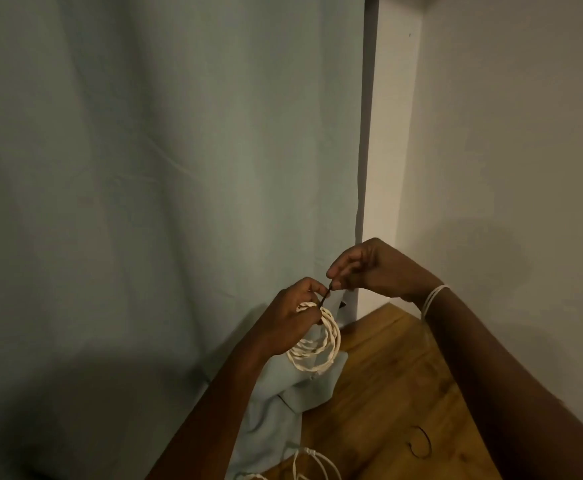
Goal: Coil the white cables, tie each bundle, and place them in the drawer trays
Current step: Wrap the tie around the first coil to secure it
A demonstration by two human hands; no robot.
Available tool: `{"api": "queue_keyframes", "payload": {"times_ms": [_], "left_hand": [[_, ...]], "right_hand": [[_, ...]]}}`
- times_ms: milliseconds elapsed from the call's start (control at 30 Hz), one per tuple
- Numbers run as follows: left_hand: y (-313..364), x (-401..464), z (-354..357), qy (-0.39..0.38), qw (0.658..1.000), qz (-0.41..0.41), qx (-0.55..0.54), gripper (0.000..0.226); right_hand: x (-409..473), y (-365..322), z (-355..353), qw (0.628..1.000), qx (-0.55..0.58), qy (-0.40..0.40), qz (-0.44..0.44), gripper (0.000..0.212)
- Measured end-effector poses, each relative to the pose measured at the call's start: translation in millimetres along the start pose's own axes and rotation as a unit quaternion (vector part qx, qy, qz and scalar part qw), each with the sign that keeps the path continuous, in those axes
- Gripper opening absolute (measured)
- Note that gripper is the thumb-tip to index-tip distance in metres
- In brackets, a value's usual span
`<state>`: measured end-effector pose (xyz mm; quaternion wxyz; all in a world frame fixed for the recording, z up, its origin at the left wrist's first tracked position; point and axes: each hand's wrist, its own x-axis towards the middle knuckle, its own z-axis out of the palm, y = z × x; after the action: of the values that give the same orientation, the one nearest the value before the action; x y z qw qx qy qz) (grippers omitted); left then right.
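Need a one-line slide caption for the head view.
Left hand grips coiled white cable while right hand pinches dark tie.

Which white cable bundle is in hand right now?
The coiled cable that the left hand grips, raised above the wooden surface. The other white cable lies loose at the bottom edge, untouched.

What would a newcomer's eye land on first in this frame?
Most likely the two hands meeting low and right of centre: the left hand holds a white cable coil while the right hand pinches a thin dark tie at its top. Behind them hangs a large pale blue-grey curtain, and a wooden tabletop sits below with more white cable near the bottom edge.
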<state>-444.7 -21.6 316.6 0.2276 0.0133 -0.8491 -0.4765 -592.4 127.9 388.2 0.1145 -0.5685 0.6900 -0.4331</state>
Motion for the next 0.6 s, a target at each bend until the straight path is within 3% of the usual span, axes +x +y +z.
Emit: {"api": "queue_keyframes", "payload": {"times_ms": [167, 267, 500, 600], "left_hand": [[-3, 6, 3, 0.023, 1.000, -0.009, 0.007, 0.017], [-3, 10, 5, 0.072, 0.993, -0.041, -0.088, 0.018], [-4, 14, 1, 0.099, 0.951, -0.095, -0.279, 0.020], [-4, 11, 0, 0.104, 0.952, -0.091, -0.274, 0.018]], "right_hand": [[-5, -21, 11, 0.979, -0.193, 0.065, -0.033, 0.012], [-16, -20, 35, 0.946, -0.304, 0.098, -0.064, 0.012], [-29, 1, 92, 0.965, -0.209, 0.153, -0.031, 0.013], [-28, 10, 97, 0.968, -0.188, 0.164, 0.006, 0.014]]}}
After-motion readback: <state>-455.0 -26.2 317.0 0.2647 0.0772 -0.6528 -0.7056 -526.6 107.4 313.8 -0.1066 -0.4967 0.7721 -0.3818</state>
